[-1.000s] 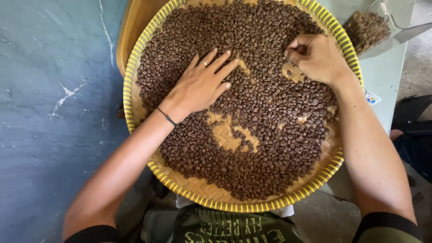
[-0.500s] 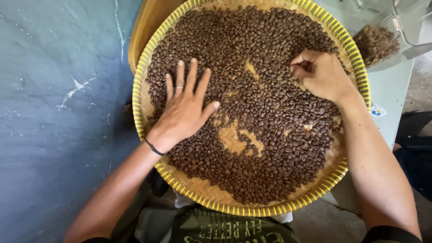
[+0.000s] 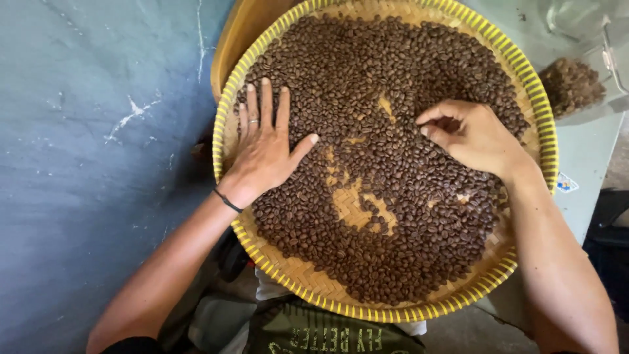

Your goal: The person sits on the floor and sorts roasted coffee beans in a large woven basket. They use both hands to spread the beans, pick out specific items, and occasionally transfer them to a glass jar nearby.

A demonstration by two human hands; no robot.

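A round woven tray with a yellow rim (image 3: 225, 118) rests on my lap, covered with brown roasted coffee beans (image 3: 406, 72). My left hand (image 3: 265, 147) lies flat on the beans at the tray's left side, fingers spread, a ring on one finger and a dark band at the wrist. My right hand (image 3: 475, 134) is over the beans at the right, fingers curled and pinched together just above them; whether a bean sits between the fingertips is hidden. Bare patches of weave (image 3: 357, 200) show in the middle.
A grey-blue wall or floor surface (image 3: 98, 164) fills the left. A clear container with more brown beans (image 3: 571, 85) sits on a pale surface at the upper right. An orange-yellow object (image 3: 239, 36) shows behind the tray's upper left edge.
My left hand has slid from the tray's centre to its left side, sweeping beans. My right hand has stayed at the right, fingers still curled over the beans.
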